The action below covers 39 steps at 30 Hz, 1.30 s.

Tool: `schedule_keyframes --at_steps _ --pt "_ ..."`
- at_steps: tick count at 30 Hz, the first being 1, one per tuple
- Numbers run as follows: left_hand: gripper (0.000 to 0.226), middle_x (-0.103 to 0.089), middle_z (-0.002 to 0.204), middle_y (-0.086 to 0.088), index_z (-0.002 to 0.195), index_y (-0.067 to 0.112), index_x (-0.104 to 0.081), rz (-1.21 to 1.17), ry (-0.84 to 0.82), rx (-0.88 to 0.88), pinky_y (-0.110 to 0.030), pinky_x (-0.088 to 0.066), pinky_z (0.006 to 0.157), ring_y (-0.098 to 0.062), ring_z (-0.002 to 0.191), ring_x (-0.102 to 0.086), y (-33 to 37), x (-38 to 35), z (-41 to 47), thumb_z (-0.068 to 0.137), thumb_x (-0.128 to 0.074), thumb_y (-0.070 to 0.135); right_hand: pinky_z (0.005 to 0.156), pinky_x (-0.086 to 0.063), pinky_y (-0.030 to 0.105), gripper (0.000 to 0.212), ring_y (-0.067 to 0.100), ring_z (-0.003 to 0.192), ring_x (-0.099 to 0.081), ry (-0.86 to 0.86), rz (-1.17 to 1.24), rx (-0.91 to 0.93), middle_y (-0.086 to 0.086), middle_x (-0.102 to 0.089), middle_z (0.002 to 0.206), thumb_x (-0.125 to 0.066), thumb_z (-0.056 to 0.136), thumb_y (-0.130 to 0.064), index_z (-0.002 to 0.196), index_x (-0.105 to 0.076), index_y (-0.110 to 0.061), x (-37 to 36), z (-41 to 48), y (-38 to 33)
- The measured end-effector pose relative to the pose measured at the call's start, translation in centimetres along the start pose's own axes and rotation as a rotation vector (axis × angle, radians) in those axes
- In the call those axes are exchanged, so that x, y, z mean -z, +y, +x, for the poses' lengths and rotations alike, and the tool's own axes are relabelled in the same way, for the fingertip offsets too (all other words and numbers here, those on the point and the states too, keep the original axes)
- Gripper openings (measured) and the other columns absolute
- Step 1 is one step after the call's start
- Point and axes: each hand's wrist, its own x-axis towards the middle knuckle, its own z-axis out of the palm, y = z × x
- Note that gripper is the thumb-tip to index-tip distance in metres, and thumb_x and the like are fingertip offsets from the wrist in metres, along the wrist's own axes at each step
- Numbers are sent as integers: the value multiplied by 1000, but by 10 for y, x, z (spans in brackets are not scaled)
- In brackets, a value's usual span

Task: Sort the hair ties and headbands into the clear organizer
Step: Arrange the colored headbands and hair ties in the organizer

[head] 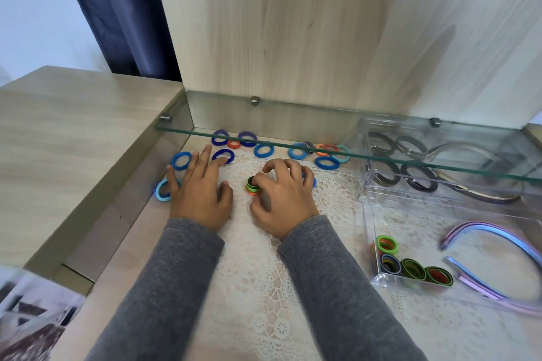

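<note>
1. Wood desk [58, 155] is running along our left, w/ glass shelf [264, 114] hanging over its far part.
2. Lace mat [258, 287] is lying under our hands.
3. At right, clear organizer [366, 243] is sitting on the mat. Far section is holding black ties [419, 176], near section green/orange ties [413, 268], w/ pastel headbands [498, 231] lying beside them.
4. We're laying L hand [199, 190] flat, fingers spread, little finger touching light-blue tie [162, 189].
5. We're pinching green/orange tie stack [252, 184] w/ R hand [284, 187], mid-mat.
6. Loose blue ties [264, 149] are lying under the shelf.
</note>
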Motion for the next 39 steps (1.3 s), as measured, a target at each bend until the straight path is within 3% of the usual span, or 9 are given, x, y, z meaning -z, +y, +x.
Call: schedule_keyframes --at_steps 5,9,13,22,25,32,39 --pt "51 -8 161 6 142 22 -36 69 66 -33 -51 7 115 -14 147 -9 2 1 -2 92 -44 24 99 -20 48 22 22 109 -38 14 -25 3 -1 -49 108 -59 75 -34 93 -64 -22 3 -6 0" --pt "48 -24 157 0 134 16 -49 62 159 -103 -53 -3 115 -20 143 -26 2 -1 -5 86 -53 17 98 -21 46 21 22 108 -39 25 -27 -5 -1 -49 108 -59 75 -33 92 -66 -22 9 -15 1" --pt "38 -48 144 -2 113 17 -63 1 309 -265 -54 -27 108 -23 128 -50 2 0 -10 77 -52 12 98 -21 45 21 23 108 -39 -1 -69 -18 -2 -48 108 -57 73 -31 91 -65 -23 17 -23 1" --pt "24 -68 113 3 87 18 -69 24 516 -647 -40 -39 89 -21 100 -64 17 11 -28 75 -51 8 102 -15 45 27 23 116 -32 -91 -147 -8 -2 -44 116 -54 81 -36 104 -64 -28 39 -42 -1" --pt "27 -69 109 6 91 20 -70 35 457 -634 -39 -38 91 -19 102 -64 22 8 -36 76 -49 12 104 -14 46 30 23 120 -28 -149 -148 -8 -2 -42 121 -53 83 -36 111 -62 -29 48 -45 -1" --pt "56 -70 111 9 118 26 -65 -60 86 -464 -38 -31 104 -15 113 -61 30 -4 -52 74 -30 27 104 -15 45 30 25 120 -27 -252 -143 -26 -1 -40 123 -51 89 -32 117 -62 -33 66 -49 -1" --pt "54 -66 115 14 118 27 -64 -288 -7 -396 -37 -26 110 -8 109 -59 46 -5 -73 71 -39 20 104 -15 45 21 25 118 -29 -267 -163 -26 -1 -44 118 -55 89 -36 106 -68 -33 76 -54 -2"
